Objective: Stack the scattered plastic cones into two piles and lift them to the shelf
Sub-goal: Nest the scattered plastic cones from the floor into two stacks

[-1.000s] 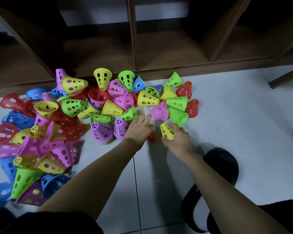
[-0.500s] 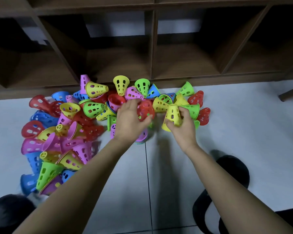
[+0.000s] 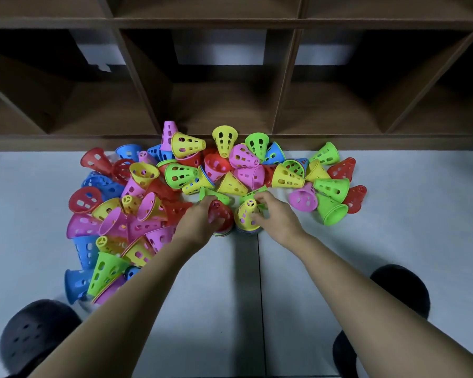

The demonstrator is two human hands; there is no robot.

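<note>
The left hand (image 3: 198,221) curls its fingers round a red cone (image 3: 221,212), and the right hand (image 3: 275,218) pinches a yellow cone (image 3: 247,214). Both cones, held up over the heap half a second ago, now cap two low piles (image 3: 222,234) side by side on the floor (image 3: 393,241). Each pile seems to gain one. Many loose cones (image 3: 180,174) lie beyond, and the shelf (image 3: 230,105) stands behind them.

Perforated red cone (image 3: 221,213) and yellow cone (image 3: 244,211); brown shelf (image 3: 202,23).

Left hand (image 3: 200,225) and right hand (image 3: 276,222) low, side by side, fingers seemingly curled.
</note>
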